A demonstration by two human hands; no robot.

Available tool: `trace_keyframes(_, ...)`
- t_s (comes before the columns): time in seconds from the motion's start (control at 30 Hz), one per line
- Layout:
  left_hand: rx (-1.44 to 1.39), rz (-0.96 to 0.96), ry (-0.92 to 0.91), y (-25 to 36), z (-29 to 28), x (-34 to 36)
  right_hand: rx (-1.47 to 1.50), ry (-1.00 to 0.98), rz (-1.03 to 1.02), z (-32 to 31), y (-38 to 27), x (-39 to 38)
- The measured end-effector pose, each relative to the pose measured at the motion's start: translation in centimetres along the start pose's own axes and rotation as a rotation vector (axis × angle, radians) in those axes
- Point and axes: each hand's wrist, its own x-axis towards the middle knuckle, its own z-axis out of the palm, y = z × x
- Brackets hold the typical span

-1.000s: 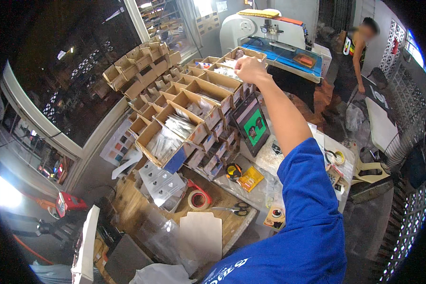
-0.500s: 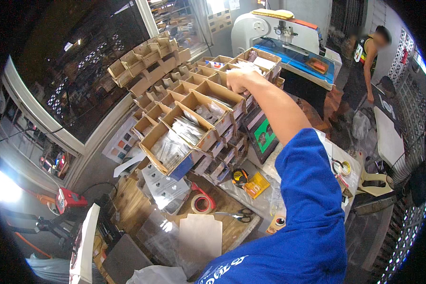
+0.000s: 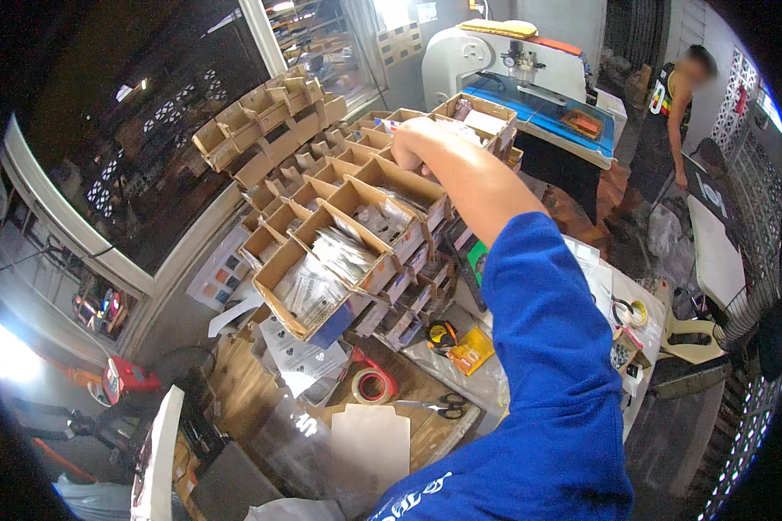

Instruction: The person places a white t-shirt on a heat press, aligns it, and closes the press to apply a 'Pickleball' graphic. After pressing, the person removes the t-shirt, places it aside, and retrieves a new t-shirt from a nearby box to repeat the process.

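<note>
My right hand (image 3: 413, 148) reaches from the right into a rack of open cardboard compartments (image 3: 355, 185), over a rear middle cell. Its fingers are curled, with the tips and whatever they may hold hidden. Packets of small white items (image 3: 339, 252) fill several cells near it. A tablet with a green screen (image 3: 476, 260) leans beside the rack, partly behind my forearm in the blue sleeve. My left hand is out of view.
A white machine (image 3: 462, 54) stands behind the rack. Another person (image 3: 676, 113) bends at a black board on the right. On the bench are scissors (image 3: 447, 405), a tape roll (image 3: 374, 384) and a tape measure (image 3: 441, 335). A fan (image 3: 760, 286) stands far right.
My right hand has shifted leftward from the right-rear cells to a middle cell, and my arm now covers more of the tablet. The view has moved slightly.
</note>
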Motion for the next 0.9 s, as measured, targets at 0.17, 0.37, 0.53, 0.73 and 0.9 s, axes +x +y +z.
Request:
trace_keyframes(0.17,0.110,-0.023,-0.027,-0.3,0.5,0.0,-0.067,-0.038,0.015,-0.1,0.0,-1.4)
trace_keyframes(0.37,-0.015,-0.095,-0.017,0.4,0.1,-0.5,0.032,0.083,-0.018,0.0,3.0,-3.0)
trace_keyframes(0.53,-0.046,-0.158,-0.037,0.8,-0.5,-0.9,0.191,0.134,0.075,0.3,4.5,-4.6)
trace_keyframes(0.73,-0.001,-0.006,0.055,0.3,-0.1,-0.8,0.333,0.190,0.086,1.1,5.7,-4.9)
trace_keyframes(0.9,0.128,0.048,0.079,0.2,0.1,-0.8,0.358,0.281,0.051,2.3,6.4,-4.1)
